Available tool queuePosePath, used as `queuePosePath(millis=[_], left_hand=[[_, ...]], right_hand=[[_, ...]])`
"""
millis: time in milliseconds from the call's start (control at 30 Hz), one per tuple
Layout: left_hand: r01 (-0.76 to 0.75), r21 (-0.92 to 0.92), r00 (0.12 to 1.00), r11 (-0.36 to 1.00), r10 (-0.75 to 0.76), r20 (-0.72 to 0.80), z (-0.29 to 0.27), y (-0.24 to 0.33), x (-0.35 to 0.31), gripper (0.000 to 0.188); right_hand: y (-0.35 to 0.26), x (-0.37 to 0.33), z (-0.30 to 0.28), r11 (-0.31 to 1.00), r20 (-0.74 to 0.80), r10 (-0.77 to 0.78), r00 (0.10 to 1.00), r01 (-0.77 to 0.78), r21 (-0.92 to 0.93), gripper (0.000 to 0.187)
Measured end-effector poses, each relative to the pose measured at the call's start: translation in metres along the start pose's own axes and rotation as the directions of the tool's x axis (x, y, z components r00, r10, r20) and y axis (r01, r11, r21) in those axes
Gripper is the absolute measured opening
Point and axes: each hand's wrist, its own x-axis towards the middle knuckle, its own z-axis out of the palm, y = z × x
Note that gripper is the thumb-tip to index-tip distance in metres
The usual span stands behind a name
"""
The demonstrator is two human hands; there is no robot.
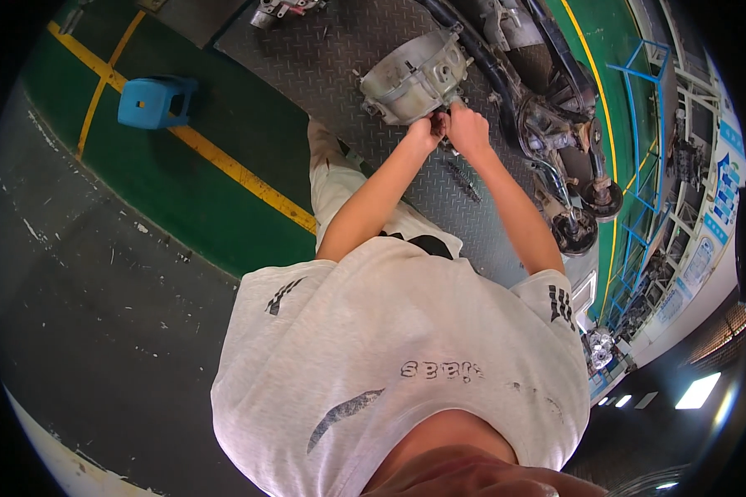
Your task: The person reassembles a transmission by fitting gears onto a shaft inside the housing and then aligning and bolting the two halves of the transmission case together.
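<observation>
A grey cast-metal bell housing point(399, 73), round and hollow with lugs along its rim, stands on the dark tread-plate surface point(340, 58) in front of me. My left hand point(423, 131) is at the housing's near edge, its fingers curled in. Close beside it on the right, my right hand point(469, 130) is closed too, with the knuckles up against the same edge. The fingers of both hands meet there at a small part that they mostly hide, so I cannot make out what they grip.
To the right lies an axle assembly point(547, 124) with dark tubes and hubs. Another metal part point(286, 10) sits at the far edge. A blue plastic stool point(147, 103) stands left on the green floor point(166, 178). Blue railings point(637, 108) run along the right.
</observation>
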Motion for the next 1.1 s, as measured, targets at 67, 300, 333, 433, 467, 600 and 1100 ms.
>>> queuePosePath(millis=[67,300,333,433,467,600,1100], left_hand=[[-0.041,0.166,0.995,0.985,0.024,0.101,-0.014,0.005,0.003,0.02],[0.035,0.426,0.981,0.904,0.05,-0.187,-0.062,-0.016,0.01,0.02],[0.109,0.483,0.977,0.869,-0.006,-0.211,-0.068,-0.022,0.013,0.022],[0.2,0.44,0.978,0.875,-0.148,-0.148,-0.073,-0.033,0.027,0.025],[0.231,0.383,0.973,0.894,-0.216,-0.082,-0.073,-0.038,0.029,0.027],[0.269,0.325,0.962,0.907,-0.267,-0.053,-0.083,-0.038,0.052,0.027],[0.327,0.293,0.945,0.898,-0.313,-0.096,-0.089,-0.036,0.067,0.014]], right_hand=[[-0.004,-0.002,-0.01,0.998,0.004,0.058,0.998,-0.058,0.021,0.029],[0.019,-0.047,0.011,0.981,-0.02,0.166,0.986,-0.162,0.11,0.026],[0.021,-0.054,0.017,0.976,0.051,0.199,0.979,-0.203,0.075,0.024],[0.022,-0.06,0.038,0.964,0.136,0.255,0.957,-0.262,0.039,0.024],[0.022,-0.061,0.044,0.959,0.131,0.278,0.952,-0.282,0.018,0.025],[0.013,-0.058,0.059,0.947,0.125,0.311,0.942,-0.318,0.044,0.027],[0.012,-0.062,0.063,0.888,0.145,0.411,0.9,-0.431,0.16,0.036]])
